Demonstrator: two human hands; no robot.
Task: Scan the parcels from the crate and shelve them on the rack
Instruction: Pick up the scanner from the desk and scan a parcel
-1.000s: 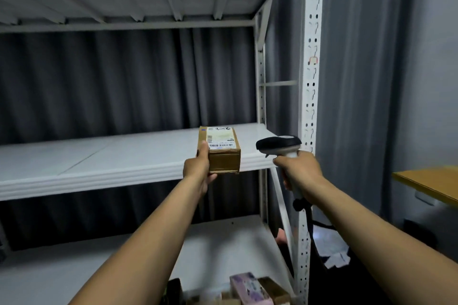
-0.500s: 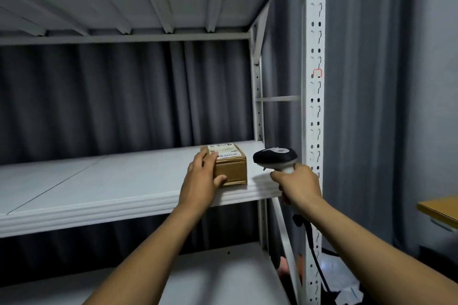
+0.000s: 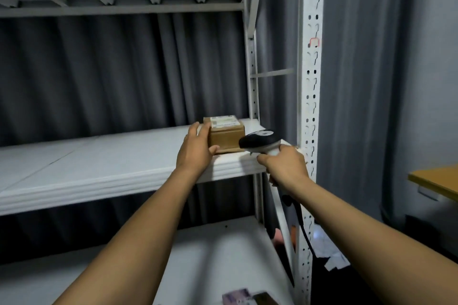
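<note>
Grey curtain (image 3: pixel 99 69) hangs behind a white steel rack (image 3: pixel 312 82), and we're right up at the middle shelf (image 3: pixel 99 163). The cardboard parcel (image 3: pixel 226 137) sits flat at the shelf's right end, near the front edge, white label (image 3: pixel 223 121) facing up. The left grip (image 3: pixel 195 150) is on its near left corner, fingers straight along the left side, thumb laid across the front face, not curled round it. The right grip (image 3: pixel 285 166) is wrapped tight round the handle of a barcode scanner (image 3: pixel 260 140), its black head just beside the parcel's right front corner, and its cable (image 3: pixel 303 228) drops past the lower shelf (image 3: pixel 210 255). A wooden tabletop (image 3: pixel 436 179) pokes in at far right.
</note>
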